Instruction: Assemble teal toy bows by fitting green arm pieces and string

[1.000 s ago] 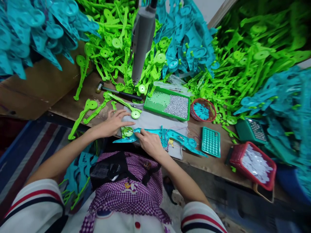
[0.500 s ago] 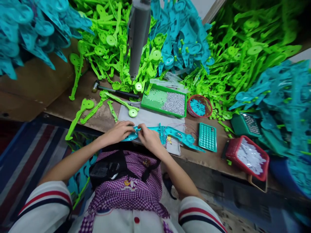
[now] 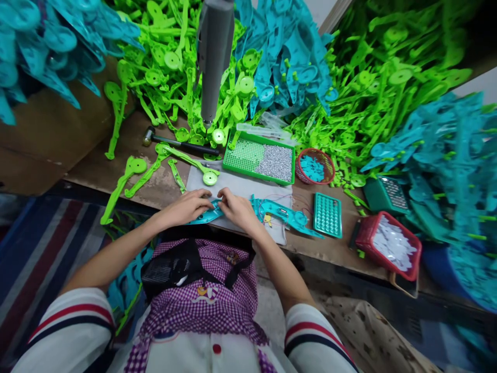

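A long, curved blue plastic part (image 3: pixel 274 210) lies across the grey cloth at the front of the bench, with thin red wires trailing by its right half. My left hand (image 3: pixel 190 205) grips its left section, fingers bent over the top. Just to the right, my right hand (image 3: pixel 238 210) has its thumb and curled fingers at the same section, the index finger raised a little. Whatever small piece may be between the fingertips is hidden. A yellow figure (image 3: pixel 267 219) shows by the right half of the part.
A grey electric screwdriver (image 3: pixel 215 62) hangs overhead. Behind the cloth stand a green tray (image 3: pixel 258 155) of screws and a red basket (image 3: pixel 315 167) of blue pieces. A hammer (image 3: pixel 182 145) lies left; a red bin (image 3: pixel 390 243) of white pieces stands right. Green parts (image 3: pixel 166 77) pile up behind.
My right hand has lifted slightly, its index finger rising off the blue plastic part. My left hand stays on it. The view has shifted slightly, and patterned beige cloth shows at lower right.
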`<state>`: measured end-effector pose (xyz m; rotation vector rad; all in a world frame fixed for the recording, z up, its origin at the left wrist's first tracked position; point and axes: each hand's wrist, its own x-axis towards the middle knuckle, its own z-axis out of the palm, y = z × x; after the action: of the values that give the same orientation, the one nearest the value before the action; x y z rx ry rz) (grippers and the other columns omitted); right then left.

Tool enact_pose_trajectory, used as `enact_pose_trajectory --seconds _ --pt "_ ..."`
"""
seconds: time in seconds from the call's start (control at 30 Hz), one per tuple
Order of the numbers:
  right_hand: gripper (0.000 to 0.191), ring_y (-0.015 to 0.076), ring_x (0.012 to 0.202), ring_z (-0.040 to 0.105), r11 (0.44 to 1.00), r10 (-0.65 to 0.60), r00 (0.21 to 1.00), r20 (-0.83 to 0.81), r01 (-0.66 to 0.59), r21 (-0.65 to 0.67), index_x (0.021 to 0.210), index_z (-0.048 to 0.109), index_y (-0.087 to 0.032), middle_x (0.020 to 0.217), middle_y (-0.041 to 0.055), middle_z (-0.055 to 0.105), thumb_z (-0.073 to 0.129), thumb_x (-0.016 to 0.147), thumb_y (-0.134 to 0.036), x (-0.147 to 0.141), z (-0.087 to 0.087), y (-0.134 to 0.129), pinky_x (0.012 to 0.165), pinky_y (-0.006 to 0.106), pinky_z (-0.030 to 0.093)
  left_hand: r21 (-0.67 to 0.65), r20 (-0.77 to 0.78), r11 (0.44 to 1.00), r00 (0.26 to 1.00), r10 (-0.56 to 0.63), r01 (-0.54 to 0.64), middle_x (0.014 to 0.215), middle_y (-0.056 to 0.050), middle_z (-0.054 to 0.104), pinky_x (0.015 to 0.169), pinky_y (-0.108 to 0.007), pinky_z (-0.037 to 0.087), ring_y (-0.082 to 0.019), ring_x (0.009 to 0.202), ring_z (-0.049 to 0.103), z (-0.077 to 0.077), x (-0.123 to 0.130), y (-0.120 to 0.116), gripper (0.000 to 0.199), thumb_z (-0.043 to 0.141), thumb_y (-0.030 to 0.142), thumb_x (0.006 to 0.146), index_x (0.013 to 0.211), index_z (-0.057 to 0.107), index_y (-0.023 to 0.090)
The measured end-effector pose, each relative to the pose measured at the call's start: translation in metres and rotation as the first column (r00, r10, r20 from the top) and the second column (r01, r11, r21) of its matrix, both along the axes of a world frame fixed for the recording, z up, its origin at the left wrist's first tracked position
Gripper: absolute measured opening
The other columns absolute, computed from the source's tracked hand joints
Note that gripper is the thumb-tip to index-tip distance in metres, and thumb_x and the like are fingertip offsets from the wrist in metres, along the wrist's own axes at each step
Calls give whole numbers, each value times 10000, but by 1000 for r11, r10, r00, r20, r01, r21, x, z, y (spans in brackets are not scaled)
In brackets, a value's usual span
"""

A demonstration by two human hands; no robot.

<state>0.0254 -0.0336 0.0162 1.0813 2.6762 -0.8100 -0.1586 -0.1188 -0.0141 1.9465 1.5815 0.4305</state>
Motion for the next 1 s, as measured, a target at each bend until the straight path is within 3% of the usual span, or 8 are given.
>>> enact_pose_trajectory --seconds 0.2,0.47,0.67,0.83,1.0 --pt "255 217 892 668 996 76 994 82 -80 50 1157 540 -220 1022 50 748 409 938 -218 -5 8 5 675 280 340 -17 -54 1000 998 -11 10 1379 -67 536 1071 -400 406 -235 1240 537 5 1 2 292 467 261 944 1094 718 249" --pt "217 212 819 663 985 -155 986 -54 158 66 1120 533 -242 952 25 739 446 921 -248 35 -3 6 652 279 337 -47 -62 998 997 -38 35 1393 -79 517 1071 -393 408 -239 1255 527 8 -1 4 316 451 294 954 1102 725 244" --pt "233 229 809 652 968 -232 973 -15 232 94 1119 532 -242 942 27 746 446 902 -240 35 -7 6 637 296 286 -73 -56 996 997 -47 43 1401 -84 509 1081 -413 405 -248 1276 510 10 -2 5 328 446 298 950 1114 725 246" --pt "213 214 812 632 965 -180 980 -81 192 177 1051 543 -207 858 39 726 420 878 -186 30 -15 6 766 324 284 -52 -43 998 998 -48 45 1393 -95 507 1078 -421 412 -252 1266 515 10 -2 5 337 439 315 950 1106 727 238" --pt "221 206 777 609 980 -122 990 -72 131 151 1026 540 -202 826 38 710 391 865 -176 32 -19 9 782 332 253 -49 -45 997 997 -57 55 1382 -92 512 1072 -411 416 -242 1256 520 9 -2 5 323 449 296 950 1106 726 239"
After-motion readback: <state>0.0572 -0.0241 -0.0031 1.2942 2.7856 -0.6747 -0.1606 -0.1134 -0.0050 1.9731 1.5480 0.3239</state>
